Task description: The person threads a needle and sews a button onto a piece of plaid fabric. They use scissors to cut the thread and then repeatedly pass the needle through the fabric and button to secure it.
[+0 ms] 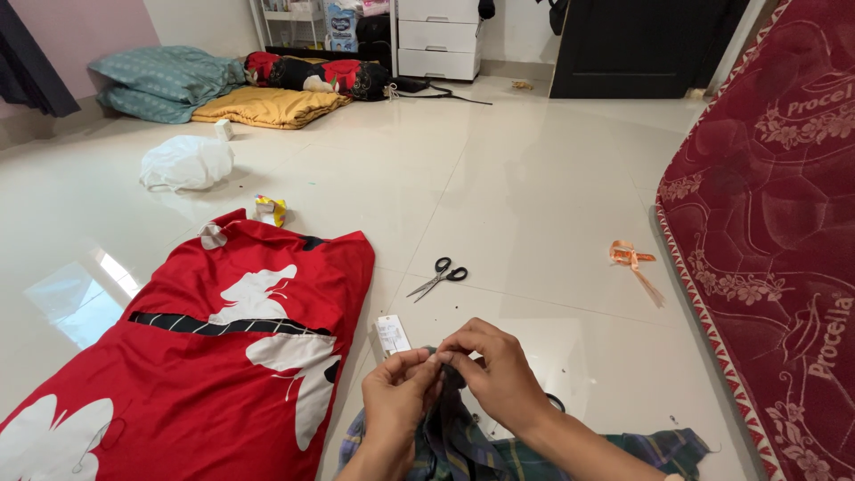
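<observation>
While both hands pinch at the same spot, no open container with visible contents shows; a white drawer unit (438, 36) stands far ahead of the hands, drawers shut, contents hidden. A white plastic bag (186, 162) lies far ahead-left on the tile floor (534, 178), bunched up, contents not visible.

Dark plaid cloth (463, 441), green-blue-purple checks, crumpled, lies directly under and below the hands, spreading toward the right along the floor. Its top edge is gathered up between the fingertips.

Left hand (398, 398): fingers curled tight, thumb and forefinger pinching the raised bit of plaid cloth. Right hand (492, 365): fingers bent closed, fingertips pressed on the same gathered bit, touching the left hand's fingertips. Whether anything small, like a needle, is in the pinch cannot be told.

Small white tag (392, 335) lies just left-ahead of the left hand, touching the edge of the red cloth. Red cloth with white leaf shapes (214, 356) and a dark striped band spreads flat to the left of the hands. Black-handled scissors (439, 277) lie ahead of the hands, near, blades shut or nearly so. Orange ribbon scrap (632, 263) lies ahead-right, well apart. Dark red patterned mattress (775, 249) leans at the far right.
</observation>
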